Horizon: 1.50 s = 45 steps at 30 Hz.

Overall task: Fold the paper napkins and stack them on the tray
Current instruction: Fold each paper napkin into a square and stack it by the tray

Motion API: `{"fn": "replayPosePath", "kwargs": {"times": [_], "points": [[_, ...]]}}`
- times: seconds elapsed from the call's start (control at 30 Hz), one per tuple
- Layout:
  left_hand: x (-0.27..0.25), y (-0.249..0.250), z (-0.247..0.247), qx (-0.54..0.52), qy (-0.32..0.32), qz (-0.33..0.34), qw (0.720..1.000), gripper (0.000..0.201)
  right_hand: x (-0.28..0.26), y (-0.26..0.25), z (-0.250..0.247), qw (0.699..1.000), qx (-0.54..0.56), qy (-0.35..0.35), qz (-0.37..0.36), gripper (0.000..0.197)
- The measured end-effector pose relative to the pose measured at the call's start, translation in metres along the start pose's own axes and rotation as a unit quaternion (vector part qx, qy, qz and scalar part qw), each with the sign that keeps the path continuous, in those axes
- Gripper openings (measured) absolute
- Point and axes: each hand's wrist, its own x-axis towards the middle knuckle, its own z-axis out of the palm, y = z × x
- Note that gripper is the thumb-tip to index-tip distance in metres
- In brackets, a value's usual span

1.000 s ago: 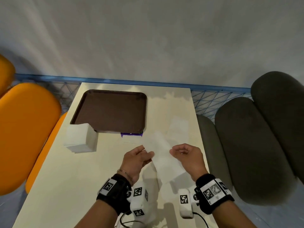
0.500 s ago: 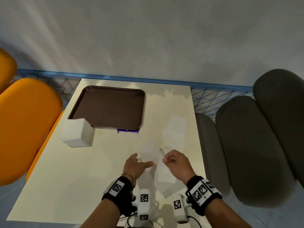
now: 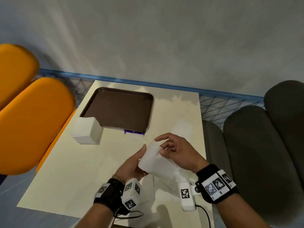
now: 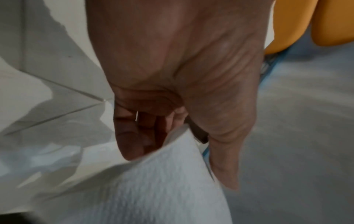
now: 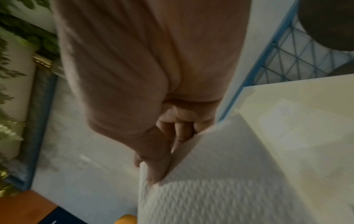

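A white paper napkin (image 3: 156, 159) is held up in the air between both hands above the table's near right part. My left hand (image 3: 134, 163) grips its left edge, thumb along the paper (image 4: 172, 174). My right hand (image 3: 174, 150) pinches its upper right edge, thumb on the embossed sheet (image 5: 201, 189), index finger raised. The brown tray (image 3: 118, 109) lies bare at the far left of the table. A thick stack of white napkins (image 3: 87, 132) sits at the tray's near left corner. A flat napkin (image 3: 181, 129) lies on the table beyond my right hand.
A small purple-topped item with a white sheet (image 3: 134, 135) lies at the tray's near edge. Orange seats (image 3: 32, 122) stand left of the cream table (image 3: 69, 170), dark grey cushions (image 3: 256, 153) right. A blue wire fence (image 3: 222, 102) runs behind.
The napkin has been lifted and drawn together between the hands into a narrower, doubled shape. Both hands rose and moved slightly right; the right index finger has lifted off.
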Motion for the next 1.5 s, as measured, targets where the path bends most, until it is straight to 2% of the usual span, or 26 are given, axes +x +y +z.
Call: {"fn": "replayPosePath", "kwargs": {"times": [0.1, 0.27, 0.37, 0.43, 0.53, 0.67, 0.8, 0.9, 1.03, 1.13, 1.2, 1.23, 1.3, 1.37, 1.5], "points": [[-0.005, 0.011, -0.001, -0.014, -0.023, 0.022, 0.999, 0.067, -0.005, -0.020, -0.005, 0.999, -0.024, -0.025, -0.020, 0.045], [-0.011, 0.022, -0.014, -0.008, -0.073, 0.058, 0.996, 0.080, -0.008, -0.057, -0.003, 0.996, -0.038, -0.070, -0.035, 0.046], [-0.017, 0.030, -0.025, 0.037, -0.098, 0.090, 0.990, 0.069, -0.005, -0.077, 0.001, 0.994, -0.041, -0.081, -0.057, 0.043], [-0.023, 0.038, -0.029, 0.026, -0.127, 0.082, 0.988, 0.057, 0.001, -0.086, 0.006, 0.993, -0.043, -0.078, -0.076, 0.040], [-0.032, 0.047, -0.037, -0.010, -0.163, 0.078, 0.983, 0.049, 0.011, -0.097, 0.017, 0.992, -0.036, -0.069, -0.098, 0.038], [-0.034, 0.055, -0.048, -0.067, -0.187, 0.070, 0.977, 0.059, 0.023, -0.113, 0.034, 0.993, 0.022, -0.070, -0.096, 0.037], [-0.041, 0.072, -0.056, -0.063, -0.165, 0.075, 0.981, 0.049, 0.038, -0.119, 0.047, 0.990, 0.039, -0.067, -0.114, 0.030], [-0.046, 0.087, -0.065, -0.039, -0.135, 0.101, 0.985, 0.059, 0.045, -0.119, 0.049, 0.992, 0.052, -0.043, -0.110, 0.033], [-0.050, 0.107, -0.081, 0.026, -0.041, 0.144, 0.988, 0.062, 0.051, -0.110, 0.042, 0.995, -0.037, -0.006, -0.089, 0.044], [-0.056, 0.121, -0.088, 0.084, 0.022, 0.187, 0.978, 0.043, 0.053, -0.098, 0.041, 0.997, -0.052, -0.028, -0.053, 0.068], [-0.061, 0.129, -0.088, 0.119, 0.050, 0.224, 0.966, 0.029, 0.055, -0.093, 0.051, 0.999, 0.012, -0.048, -0.010, 0.088], [-0.061, 0.132, -0.088, 0.127, 0.058, 0.240, 0.961, 0.024, 0.057, -0.090, 0.059, 0.997, 0.061, -0.035, 0.013, 0.092], [-0.061, 0.135, -0.088, 0.138, 0.070, 0.261, 0.953, 0.018, 0.064, -0.087, 0.078, 0.985, 0.160, 0.016, 0.056, 0.089], [-0.060, 0.137, -0.087, 0.149, 0.080, 0.269, 0.948, 0.019, 0.073, -0.083, 0.094, 0.972, 0.217, 0.059, 0.074, 0.074], [-0.058, 0.139, -0.089, 0.174, 0.103, 0.272, 0.941, 0.021, 0.084, -0.079, 0.106, 0.967, 0.232, 0.081, 0.069, 0.039]]}}
